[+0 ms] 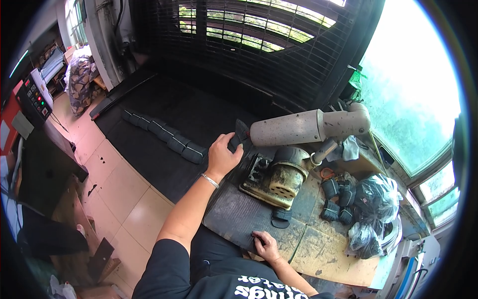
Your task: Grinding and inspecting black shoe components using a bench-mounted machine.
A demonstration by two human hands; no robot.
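Note:
My left hand (225,157) is reached out over the worktop, its thumb and fingers pinching a thin, dark, curved piece (241,130). That piece stands up against the end of a long grey metal cylinder (289,127), where a small bit of red shows. Close to the worktop's front edge, my right hand (268,246) is closed, with something small and dark at its fingertips that I cannot make out. Between my hands sits a grimy machine with a round housing (288,178). A short stack of dark flat pieces (282,218) lies just in front of it.
Left of the machine, a row of dark bundles with white bands (164,133) lies on a black surface (119,144). More dark bundles (337,199) and black plastic bags (376,199) are on the right. A barred black frame (239,45) rises behind. A control box (36,97) stands far left.

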